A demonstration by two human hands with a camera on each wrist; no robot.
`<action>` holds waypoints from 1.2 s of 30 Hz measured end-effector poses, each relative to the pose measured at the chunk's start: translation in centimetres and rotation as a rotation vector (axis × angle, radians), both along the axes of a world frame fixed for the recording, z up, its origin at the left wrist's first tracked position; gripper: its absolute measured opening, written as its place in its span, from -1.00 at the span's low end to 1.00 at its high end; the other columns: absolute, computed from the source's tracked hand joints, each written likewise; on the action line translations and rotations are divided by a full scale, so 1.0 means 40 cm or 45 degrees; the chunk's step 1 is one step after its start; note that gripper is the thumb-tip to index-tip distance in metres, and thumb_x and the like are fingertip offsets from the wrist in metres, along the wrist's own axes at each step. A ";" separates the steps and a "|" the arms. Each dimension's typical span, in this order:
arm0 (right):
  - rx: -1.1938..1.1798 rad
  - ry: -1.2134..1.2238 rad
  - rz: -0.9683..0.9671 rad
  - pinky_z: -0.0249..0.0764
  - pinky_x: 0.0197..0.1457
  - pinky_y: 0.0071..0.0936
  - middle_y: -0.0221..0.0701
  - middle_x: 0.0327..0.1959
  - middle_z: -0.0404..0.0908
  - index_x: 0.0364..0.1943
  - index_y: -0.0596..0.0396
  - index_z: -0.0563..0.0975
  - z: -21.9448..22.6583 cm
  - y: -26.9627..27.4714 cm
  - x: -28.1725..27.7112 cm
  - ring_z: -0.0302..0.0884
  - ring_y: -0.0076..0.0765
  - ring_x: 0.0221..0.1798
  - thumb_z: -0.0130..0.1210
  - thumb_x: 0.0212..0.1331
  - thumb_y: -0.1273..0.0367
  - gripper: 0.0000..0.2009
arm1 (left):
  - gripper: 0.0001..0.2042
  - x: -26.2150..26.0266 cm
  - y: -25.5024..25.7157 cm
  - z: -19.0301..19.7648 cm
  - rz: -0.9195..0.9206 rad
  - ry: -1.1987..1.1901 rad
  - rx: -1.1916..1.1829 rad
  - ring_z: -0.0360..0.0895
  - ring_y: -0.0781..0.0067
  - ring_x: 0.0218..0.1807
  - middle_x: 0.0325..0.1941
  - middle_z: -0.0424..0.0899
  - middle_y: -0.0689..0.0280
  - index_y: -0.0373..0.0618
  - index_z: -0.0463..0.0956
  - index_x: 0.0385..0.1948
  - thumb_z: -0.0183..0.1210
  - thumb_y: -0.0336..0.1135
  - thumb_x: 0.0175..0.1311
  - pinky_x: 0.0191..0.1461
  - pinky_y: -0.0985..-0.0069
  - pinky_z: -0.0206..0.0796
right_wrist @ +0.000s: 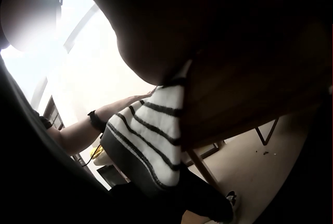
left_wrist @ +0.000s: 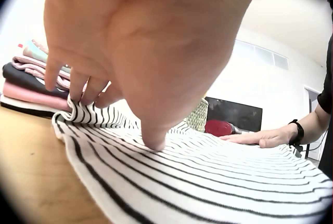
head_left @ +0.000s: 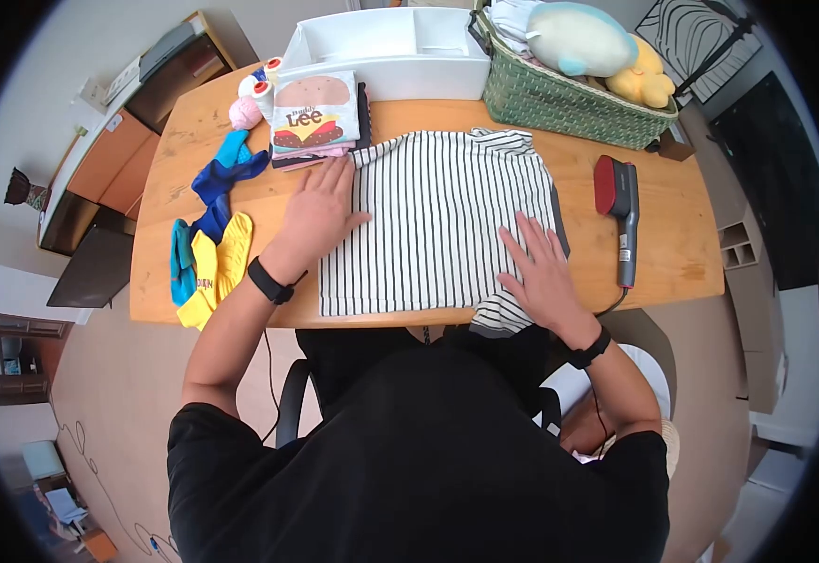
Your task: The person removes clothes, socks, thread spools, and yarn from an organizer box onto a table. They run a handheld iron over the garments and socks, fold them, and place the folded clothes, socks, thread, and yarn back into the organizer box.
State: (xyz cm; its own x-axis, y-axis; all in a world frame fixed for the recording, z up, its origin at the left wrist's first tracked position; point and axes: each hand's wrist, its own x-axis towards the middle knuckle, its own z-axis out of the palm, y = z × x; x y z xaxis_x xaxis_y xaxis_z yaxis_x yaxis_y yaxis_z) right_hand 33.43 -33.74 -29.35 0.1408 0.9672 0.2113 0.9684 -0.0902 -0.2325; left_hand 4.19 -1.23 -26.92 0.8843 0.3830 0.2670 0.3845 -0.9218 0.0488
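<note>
A black-and-white striped garment [head_left: 428, 225] lies spread on the wooden table, a corner of it hanging over the front edge near the right hand. The left hand [head_left: 326, 208] rests with extended fingers on its upper left edge, beside a stack of folded clothes [head_left: 315, 113]; in the left wrist view that hand [left_wrist: 140, 42] has its thumb and fingertips down on the striped cloth [left_wrist: 208, 177]. On the right part of the garment, the right hand [head_left: 543, 281] lies flat, fingers spread. The right wrist view is dark and shows the hanging striped corner [right_wrist: 151, 135].
Blue and yellow socks [head_left: 231, 249] lie at the left, with small bottles and a pink ball [head_left: 245, 113] behind. A white divided bin [head_left: 390, 75] and a green basket [head_left: 569, 103] of plush toys stand at the back. A red-and-grey corded appliance [head_left: 623, 216] is at the right.
</note>
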 end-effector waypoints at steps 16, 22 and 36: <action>0.065 0.606 -0.962 0.70 -0.10 -0.12 -0.19 -0.25 0.74 0.52 0.24 0.47 0.002 -0.187 0.512 0.76 -0.02 -0.25 0.43 0.47 0.35 -0.38 | -0.26 -0.208 -0.237 -0.029 -0.017 -0.061 -0.293 0.37 -0.16 0.77 0.75 0.46 -0.06 -0.27 0.52 0.56 0.47 0.01 0.49 0.82 -0.12 0.17; 0.333 1.460 -0.731 0.50 -0.39 -0.53 -0.40 -0.32 0.65 0.69 0.15 0.34 0.139 -0.131 0.317 0.60 -0.54 -0.45 0.33 0.52 0.46 -0.30 | -0.41 -0.273 -0.229 -0.060 -0.078 -0.215 -0.331 0.49 -0.11 0.70 0.64 0.60 0.00 -0.26 0.66 0.40 0.51 -0.09 0.45 0.76 -0.10 0.27; -0.287 0.476 0.210 0.65 0.11 0.04 0.01 0.05 0.62 0.85 -0.08 0.22 0.228 0.201 -0.276 0.69 0.26 -0.06 0.28 0.54 0.44 -0.17 | -0.68 -0.303 -0.219 -0.105 0.061 -0.655 -0.599 0.72 -0.06 0.47 0.37 0.83 0.08 -0.25 0.80 0.09 0.56 -0.47 0.33 0.54 0.10 0.58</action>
